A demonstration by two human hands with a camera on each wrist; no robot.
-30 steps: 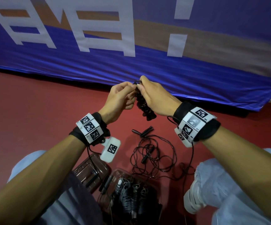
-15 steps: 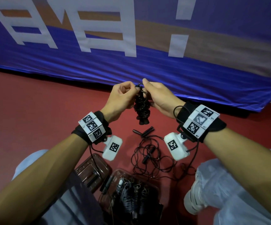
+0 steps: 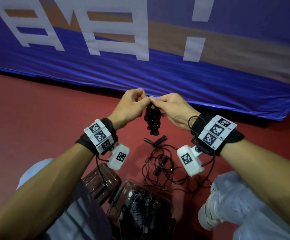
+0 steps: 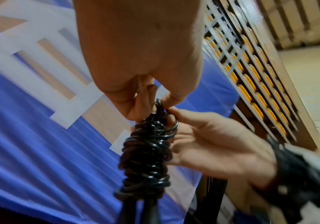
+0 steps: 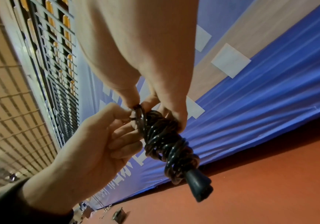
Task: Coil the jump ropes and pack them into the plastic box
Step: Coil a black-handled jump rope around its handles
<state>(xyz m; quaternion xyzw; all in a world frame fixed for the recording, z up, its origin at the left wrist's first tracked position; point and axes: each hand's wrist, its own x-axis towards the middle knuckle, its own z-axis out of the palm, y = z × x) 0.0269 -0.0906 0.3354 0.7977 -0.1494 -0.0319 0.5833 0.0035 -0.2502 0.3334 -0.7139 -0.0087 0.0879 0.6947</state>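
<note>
Overhead, both hands' fingers pinch coiled rope (image 3: 152, 116); red floor (image 3: 36, 108) below, blue banner (image 3: 158, 71) behind.

A black coiled jump rope (image 3: 152, 118) hangs upright above the red floor, its glossy cord wound in tight turns round the two handles, whose butt ends (image 5: 199, 186) stick out at the bottom. Its top loop (image 4: 158, 106) is pinched between the left hand (image 3: 128, 108) and the right hand (image 3: 173, 110). Below it on the floor lies a loose jump rope (image 3: 159, 163), a tangle of thin black cord with slim black handles. Nearer the person stands the clear plastic box (image 3: 166, 203), open, with several coiled ropes (image 3: 140, 210) packed side by side inside
</note>
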